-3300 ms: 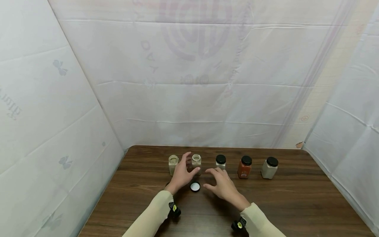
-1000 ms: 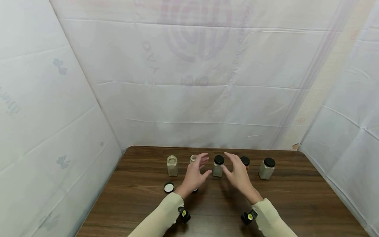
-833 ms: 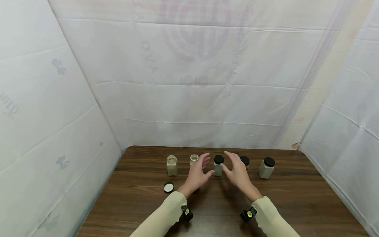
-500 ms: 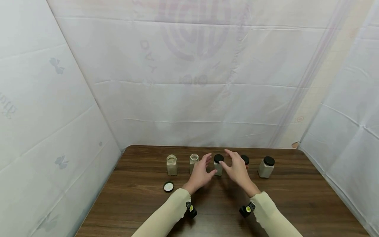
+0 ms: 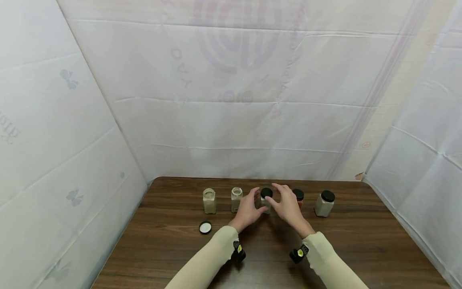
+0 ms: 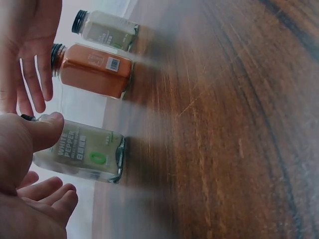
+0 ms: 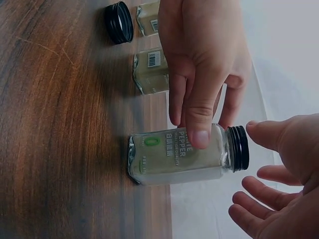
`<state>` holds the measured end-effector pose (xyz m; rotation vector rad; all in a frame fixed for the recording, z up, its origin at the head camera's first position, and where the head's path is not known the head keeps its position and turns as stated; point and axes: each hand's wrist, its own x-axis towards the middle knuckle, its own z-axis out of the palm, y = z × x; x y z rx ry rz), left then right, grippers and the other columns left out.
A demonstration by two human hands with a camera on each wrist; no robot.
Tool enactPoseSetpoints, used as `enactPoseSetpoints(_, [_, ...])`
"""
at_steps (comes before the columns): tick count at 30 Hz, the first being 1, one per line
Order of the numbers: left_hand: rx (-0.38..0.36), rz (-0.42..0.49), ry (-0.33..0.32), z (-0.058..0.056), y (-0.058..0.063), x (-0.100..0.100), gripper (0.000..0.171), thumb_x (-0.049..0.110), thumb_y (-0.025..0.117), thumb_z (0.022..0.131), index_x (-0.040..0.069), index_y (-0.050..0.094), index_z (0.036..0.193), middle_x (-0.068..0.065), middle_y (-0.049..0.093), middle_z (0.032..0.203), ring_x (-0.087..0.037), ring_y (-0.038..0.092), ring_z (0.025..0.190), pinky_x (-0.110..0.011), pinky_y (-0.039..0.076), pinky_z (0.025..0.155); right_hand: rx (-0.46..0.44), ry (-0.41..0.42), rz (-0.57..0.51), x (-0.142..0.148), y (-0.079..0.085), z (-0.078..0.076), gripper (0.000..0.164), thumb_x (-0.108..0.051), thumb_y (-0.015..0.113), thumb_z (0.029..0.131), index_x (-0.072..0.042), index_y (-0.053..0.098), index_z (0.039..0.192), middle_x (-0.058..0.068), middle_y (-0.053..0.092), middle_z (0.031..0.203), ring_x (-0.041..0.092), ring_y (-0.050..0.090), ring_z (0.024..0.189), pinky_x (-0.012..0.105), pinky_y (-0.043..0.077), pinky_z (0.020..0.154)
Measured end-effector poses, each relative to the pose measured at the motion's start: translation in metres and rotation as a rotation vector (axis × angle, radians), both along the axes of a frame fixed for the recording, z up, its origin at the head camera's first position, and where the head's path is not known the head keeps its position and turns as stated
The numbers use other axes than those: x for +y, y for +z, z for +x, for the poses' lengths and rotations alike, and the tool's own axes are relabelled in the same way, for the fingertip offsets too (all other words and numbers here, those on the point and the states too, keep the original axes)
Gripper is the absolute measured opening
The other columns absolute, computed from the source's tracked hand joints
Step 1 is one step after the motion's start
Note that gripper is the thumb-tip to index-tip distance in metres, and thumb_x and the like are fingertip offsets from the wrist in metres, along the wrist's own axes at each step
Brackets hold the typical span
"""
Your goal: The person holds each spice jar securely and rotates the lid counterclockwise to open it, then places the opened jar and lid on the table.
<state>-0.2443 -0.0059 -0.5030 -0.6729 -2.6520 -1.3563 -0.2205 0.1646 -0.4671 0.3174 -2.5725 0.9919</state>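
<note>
A white pepper jar (image 5: 265, 203) with a black lid (image 7: 239, 148) stands upright on the table, in the middle of a row. My left hand (image 5: 248, 210) is at its left side, thumb lying across the jar's front in both wrist views. Its other fingers are spread around the far side, seemingly apart from the glass; whether the thumb touches cannot be told. My right hand (image 5: 288, 206) hovers at the lid's right, thumb close to the lid's rim and fingers loosely spread, gripping nothing.
Two lidless jars, one at the far left (image 5: 209, 202) and one beside it (image 5: 236, 198), stand left. A loose lid (image 5: 205, 227) lies upturned in front. Right of the pepper stand an orange-red jar (image 6: 94, 72) and another pale jar (image 5: 324, 205). Behind the table (image 5: 162, 257) hangs white cloth (image 5: 231, 132).
Both hands have shifted right, from around the second jar to the white pepper jar. Over the last second the left hand has edged closer to it, and the right thumb has come nearer the lid.
</note>
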Motion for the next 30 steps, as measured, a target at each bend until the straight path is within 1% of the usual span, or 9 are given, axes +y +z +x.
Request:
enactPoseSetpoints(6, [-0.021,0.010,-0.004,-0.006,-0.004,0.003,0.072,0.016,0.080,0.092,-0.002,0.043,0.151,-0.018,0.057,0.144,-0.034,0.059,0.129,-0.044,0.051,0.102,0.002,-0.003,0.003,0.001,0.000,-0.001,0.056,-0.020,0.080,0.091,0.005,0.060,0.137,0.025,0.061,0.122,0.041,0.062,0.111,0.057,0.052,0.091])
enactPoseSetpoints(10, [-0.031,0.015,0.002,-0.009,-0.006,0.005,0.068,0.017,0.081,0.091,0.000,0.048,0.148,-0.017,0.059,0.142,-0.032,0.059,0.129,-0.044,0.050,0.103,-0.004,-0.009,0.001,0.000,-0.001,-0.001,0.054,-0.021,0.080,0.092,0.005,0.061,0.136,0.024,0.061,0.123,0.039,0.063,0.111,0.055,0.053,0.091])
enactPoseSetpoints(14, [-0.031,0.007,0.017,-0.010,-0.008,0.006,0.062,0.019,0.082,0.090,0.004,0.054,0.143,-0.015,0.063,0.138,-0.031,0.060,0.127,-0.045,0.050,0.103,-0.014,-0.009,-0.001,0.000,-0.002,-0.002,0.053,-0.022,0.079,0.093,0.005,0.062,0.135,0.024,0.061,0.125,0.039,0.063,0.112,0.055,0.053,0.092])
enactPoseSetpoints(17, [-0.035,-0.004,0.022,-0.011,-0.010,0.006,0.058,0.020,0.082,0.090,0.005,0.057,0.140,-0.014,0.065,0.134,-0.030,0.061,0.126,-0.045,0.051,0.103,-0.022,-0.013,0.001,-0.001,-0.003,-0.003,0.053,-0.022,0.079,0.093,0.004,0.062,0.136,0.023,0.061,0.125,0.039,0.063,0.113,0.055,0.053,0.092])
enactPoseSetpoints(26, [-0.034,-0.004,0.030,-0.012,-0.010,0.008,0.049,0.017,0.081,0.091,0.004,0.062,0.134,-0.013,0.070,0.122,-0.029,0.065,0.117,-0.045,0.052,0.099,-0.028,-0.020,-0.007,-0.003,-0.004,-0.004,0.054,-0.022,0.080,0.092,0.003,0.062,0.136,0.023,0.061,0.126,0.041,0.062,0.114,0.055,0.052,0.093])
enactPoseSetpoints(30, [-0.028,-0.004,0.034,-0.011,-0.010,0.008,0.048,0.018,0.081,0.091,0.004,0.062,0.133,-0.013,0.070,0.121,-0.029,0.066,0.116,-0.045,0.053,0.098,-0.026,-0.019,-0.016,-0.004,-0.005,-0.004,0.055,-0.021,0.081,0.091,0.003,0.062,0.136,0.023,0.061,0.126,0.040,0.062,0.113,0.055,0.052,0.093])
